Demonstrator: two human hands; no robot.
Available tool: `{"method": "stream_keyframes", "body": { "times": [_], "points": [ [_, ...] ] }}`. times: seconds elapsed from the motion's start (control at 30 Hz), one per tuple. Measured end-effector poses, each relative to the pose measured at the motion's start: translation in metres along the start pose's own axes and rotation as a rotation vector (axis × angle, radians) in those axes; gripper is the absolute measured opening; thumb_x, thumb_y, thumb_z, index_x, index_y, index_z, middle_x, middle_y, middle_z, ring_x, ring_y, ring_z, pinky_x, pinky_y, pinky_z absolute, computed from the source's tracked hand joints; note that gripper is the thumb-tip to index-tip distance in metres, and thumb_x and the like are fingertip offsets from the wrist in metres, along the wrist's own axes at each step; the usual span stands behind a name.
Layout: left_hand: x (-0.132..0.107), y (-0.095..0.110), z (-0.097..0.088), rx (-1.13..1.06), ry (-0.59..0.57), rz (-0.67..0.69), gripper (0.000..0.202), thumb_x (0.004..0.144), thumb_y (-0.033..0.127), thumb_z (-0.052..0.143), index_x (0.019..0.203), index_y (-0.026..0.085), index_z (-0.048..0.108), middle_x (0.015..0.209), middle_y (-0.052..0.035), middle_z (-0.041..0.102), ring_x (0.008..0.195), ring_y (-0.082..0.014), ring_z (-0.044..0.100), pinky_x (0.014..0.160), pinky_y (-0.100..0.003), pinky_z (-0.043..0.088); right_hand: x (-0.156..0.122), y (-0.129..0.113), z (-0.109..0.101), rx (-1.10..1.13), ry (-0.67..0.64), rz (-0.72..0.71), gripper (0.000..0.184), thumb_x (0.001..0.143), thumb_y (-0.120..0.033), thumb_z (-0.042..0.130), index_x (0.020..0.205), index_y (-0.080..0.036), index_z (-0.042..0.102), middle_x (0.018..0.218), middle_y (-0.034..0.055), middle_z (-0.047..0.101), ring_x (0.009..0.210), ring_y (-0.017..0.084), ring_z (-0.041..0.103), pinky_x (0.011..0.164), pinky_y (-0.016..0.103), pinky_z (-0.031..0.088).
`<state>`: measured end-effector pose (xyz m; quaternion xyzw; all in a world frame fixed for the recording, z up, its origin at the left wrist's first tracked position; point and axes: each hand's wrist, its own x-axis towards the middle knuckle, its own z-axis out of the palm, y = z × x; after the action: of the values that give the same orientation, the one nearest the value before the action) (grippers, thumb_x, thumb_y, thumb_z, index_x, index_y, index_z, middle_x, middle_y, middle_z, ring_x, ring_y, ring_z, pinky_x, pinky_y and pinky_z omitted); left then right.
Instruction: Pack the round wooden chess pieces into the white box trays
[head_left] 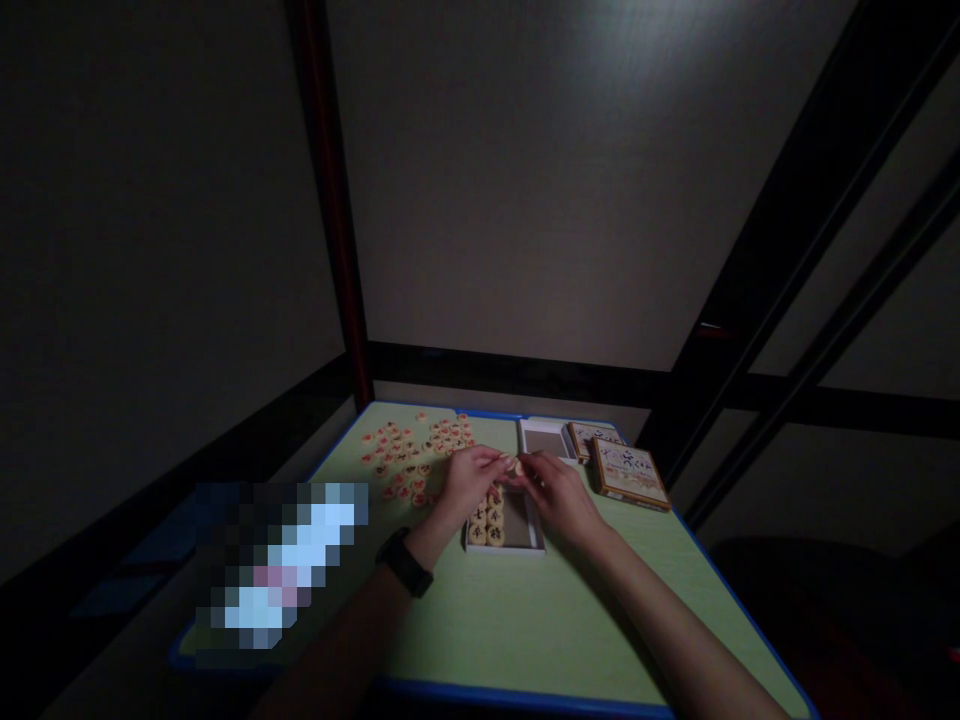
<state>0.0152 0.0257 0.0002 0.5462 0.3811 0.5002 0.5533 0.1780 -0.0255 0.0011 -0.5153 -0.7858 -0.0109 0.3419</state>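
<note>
My left hand (471, 478), a dark watch on its wrist, is closed in a pinch on a small round Chinese chess piece (511, 463). Facing it, the fingertips of my right hand (556, 492) close on another pale Chinese chess piece (518, 468); the two pieces almost meet. Below both hands lies a shallow white box (517, 549) with a grey-brown bottom. Along its left side, pieces with black characters (495, 536) lie in two columns. The far part of this box is hidden behind my hands.
Many loose pieces, mostly red-marked (405, 447), are scattered left of my hands on the green table (480, 620) with blue edging. Farther back is another white tray (546, 440). Two printed boxes (630, 470) overlap at right. A pixelated patch covers the table's left side.
</note>
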Motion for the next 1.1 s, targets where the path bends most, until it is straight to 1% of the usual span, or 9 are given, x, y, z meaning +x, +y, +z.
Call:
{"method": "stream_keyframes", "body": {
  "times": [0.07,0.17,0.27,0.47,0.57,0.73,0.8,1.0,1.1],
  "points": [
    [0.003,0.000,-0.005,-0.024,0.055,0.022,0.024,0.064,0.030,0.082,0.071,0.012,0.067,0.067,-0.0048,0.071,0.054,-0.0135,0.065,0.041,-0.018,0.044,0.001,0.001,-0.002,-0.005,-0.043,0.035,0.019,0.094,-0.022,0.056,0.111,-0.017,0.063,0.093,0.0086,0.068,0.083,0.020,0.064,0.074,0.031,0.049],
    [0.007,-0.002,-0.012,-0.029,0.103,0.093,0.026,0.064,0.032,0.081,0.070,0.013,0.066,0.065,-0.0034,0.070,0.055,-0.0124,0.064,0.046,-0.019,0.046,0.002,0.002,-0.005,-0.028,-0.134,0.018,0.013,0.091,-0.021,0.060,0.102,-0.018,0.066,0.092,0.0071,0.068,0.082,0.019,0.064,0.073,0.028,0.047],
    [0.010,-0.006,-0.014,-0.029,0.101,0.114,0.028,0.063,0.035,0.082,0.068,0.013,0.065,0.062,-0.0029,0.069,0.054,-0.0127,0.063,0.048,-0.020,0.047,0.003,0.003,-0.007,-0.128,-0.205,-0.025,0.009,0.086,-0.024,0.067,0.092,-0.017,0.070,0.094,0.0083,0.066,0.086,0.021,0.063,0.073,0.028,0.046],
    [0.010,-0.008,-0.010,-0.016,0.038,0.119,0.024,0.065,0.032,0.080,0.070,0.013,0.067,0.068,-0.0057,0.072,0.057,-0.0144,0.066,0.053,-0.022,0.052,0.004,0.008,0.002,-0.199,-0.341,-0.068,0.012,0.083,-0.027,0.073,0.091,-0.018,0.072,0.087,0.0080,0.069,0.089,0.023,0.062,0.076,0.030,0.046],
    [0.009,-0.010,-0.011,0.004,0.016,0.110,0.022,0.069,0.032,0.076,0.079,0.013,0.070,0.073,-0.0070,0.074,0.060,-0.0156,0.068,0.052,-0.022,0.053,0.004,0.011,0.002,-0.196,-0.272,-0.048,0.012,0.085,-0.029,0.071,0.090,-0.018,0.071,0.088,0.0081,0.068,0.087,0.023,0.063,0.074,0.030,0.047],
    [0.009,-0.015,-0.009,0.061,-0.018,0.116,0.018,0.073,0.030,0.072,0.079,0.014,0.073,0.078,-0.0080,0.075,0.059,-0.0146,0.067,0.049,-0.021,0.050,0.004,0.006,-0.001,-0.018,0.025,-0.066,0.014,0.092,-0.026,0.061,0.102,-0.018,0.065,0.096,0.0088,0.067,0.087,0.021,0.064,0.076,0.030,0.051],
    [0.008,-0.016,-0.007,0.064,-0.053,0.100,0.016,0.074,0.029,0.069,0.078,0.014,0.073,0.076,-0.0074,0.075,0.059,-0.0145,0.066,0.049,-0.021,0.049,0.003,0.002,0.003,0.050,0.076,-0.097,0.015,0.094,-0.025,0.056,0.106,-0.018,0.063,0.099,0.0094,0.067,0.085,0.020,0.064,0.076,0.030,0.052],
    [0.003,-0.011,-0.003,0.195,-0.202,0.052,0.023,0.084,0.027,0.055,0.072,0.014,0.069,0.060,-0.0026,0.067,0.053,-0.0139,0.062,0.047,-0.020,0.043,0.002,-0.006,0.007,0.050,0.014,-0.081,0.017,0.097,-0.022,0.048,0.107,-0.018,0.061,0.097,0.0102,0.069,0.084,0.020,0.065,0.078,0.033,0.052],
    [0.001,-0.002,-0.007,0.415,-0.142,0.121,0.029,0.089,0.026,0.048,0.072,0.015,0.069,0.062,-0.0029,0.068,0.056,-0.0143,0.061,0.052,-0.022,0.043,0.002,-0.005,0.000,-0.012,-0.074,-0.057,0.017,0.096,-0.023,0.050,0.109,-0.017,0.061,0.097,0.0099,0.068,0.086,0.020,0.064,0.079,0.031,0.051]
  ]
}}
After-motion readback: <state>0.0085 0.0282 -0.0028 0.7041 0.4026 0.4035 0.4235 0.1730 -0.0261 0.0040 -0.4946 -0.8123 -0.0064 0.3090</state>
